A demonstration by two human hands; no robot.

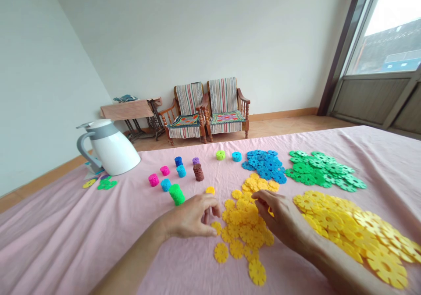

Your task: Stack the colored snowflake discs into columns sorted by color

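Note:
Flat yellow snowflake discs [245,231] lie spread in front of me on a pink tablecloth [82,233]. My left hand [194,218] rests at the left edge of this pile, fingers curled in a loose pinch beside a single yellow disc [210,190]; what they hold is hidden. My right hand [278,214] lies over the pile's right side, fingers bent down onto the discs and closed on some. Larger yellow discs [358,231] lie to the right.
Blue discs [265,163] and green discs [324,168] lie farther back. Several small stacked columns stand to the left, among them a green stack [176,194] and a brown stack [198,172]. A white jug [110,148] stands at the far left. Two chairs [205,111] stand by the wall.

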